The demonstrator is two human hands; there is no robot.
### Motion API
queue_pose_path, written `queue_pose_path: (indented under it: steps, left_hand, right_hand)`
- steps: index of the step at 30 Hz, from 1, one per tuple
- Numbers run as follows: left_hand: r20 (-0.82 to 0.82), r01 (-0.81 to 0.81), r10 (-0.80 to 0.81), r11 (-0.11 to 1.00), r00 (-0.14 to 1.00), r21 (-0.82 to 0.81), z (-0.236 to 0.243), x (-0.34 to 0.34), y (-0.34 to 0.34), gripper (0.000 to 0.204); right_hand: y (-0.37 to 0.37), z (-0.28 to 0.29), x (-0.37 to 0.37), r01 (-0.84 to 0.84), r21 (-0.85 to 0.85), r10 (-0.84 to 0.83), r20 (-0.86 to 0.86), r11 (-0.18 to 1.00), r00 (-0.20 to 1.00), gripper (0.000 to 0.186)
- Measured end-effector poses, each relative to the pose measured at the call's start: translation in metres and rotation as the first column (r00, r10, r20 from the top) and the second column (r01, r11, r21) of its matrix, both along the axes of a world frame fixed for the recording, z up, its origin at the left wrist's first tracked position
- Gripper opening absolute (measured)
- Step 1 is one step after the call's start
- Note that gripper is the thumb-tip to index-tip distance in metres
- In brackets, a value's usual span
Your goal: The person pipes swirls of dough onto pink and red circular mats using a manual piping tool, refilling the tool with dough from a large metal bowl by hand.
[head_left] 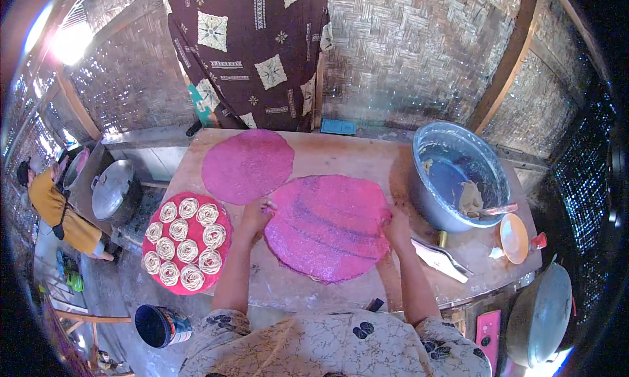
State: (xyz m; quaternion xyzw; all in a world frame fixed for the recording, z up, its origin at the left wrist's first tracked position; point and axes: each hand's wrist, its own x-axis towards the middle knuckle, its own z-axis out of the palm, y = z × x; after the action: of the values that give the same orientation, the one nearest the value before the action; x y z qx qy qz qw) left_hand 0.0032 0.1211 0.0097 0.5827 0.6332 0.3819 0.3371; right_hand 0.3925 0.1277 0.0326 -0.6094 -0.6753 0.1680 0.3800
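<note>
From the head view, I have my left hand (254, 214) on the left rim of the near pink round tray (327, 227), fingers curled over its edge, and my right hand (396, 225) gripping the right rim the same way. The tray lies on the wooden table (341, 155), partly overlapping a second pink tray (247, 165) behind it. A third tray with coiled noodle nests (187, 241) sits off the table's left edge. To handle it well, I judge I should keep both grips level and steer clear of the metal basin (458, 174) of dough on my right.
</note>
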Motion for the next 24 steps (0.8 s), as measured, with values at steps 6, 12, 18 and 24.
queue_pose_path:
  steps: [6,12,18,24]
  left_hand:
    - [0.116,-0.070,0.070,0.998,0.991,-0.009,-0.007,-0.005,0.001,0.021]
    - [0.159,-0.054,0.055,0.998,0.986,-0.012,0.003,0.006,-0.002,0.022]
    - [-0.185,-0.069,0.078,0.996,0.980,0.057,0.032,0.016,-0.016,0.024]
    - [-0.545,0.088,0.290,0.821,0.787,0.563,0.005,0.013,-0.015,0.024]
  right_hand:
    - [-0.001,0.002,0.002,0.000,-0.176,0.016,0.091,0.984,0.996,0.032]
    - [0.005,-0.009,0.008,-0.015,-0.115,0.027,0.108,0.993,0.994,0.033]
    - [0.007,-0.015,0.007,-0.020,-0.148,0.041,0.137,0.989,0.990,0.035]
    - [0.011,-0.040,0.011,-0.010,0.087,-0.019,0.330,0.996,0.944,0.030]
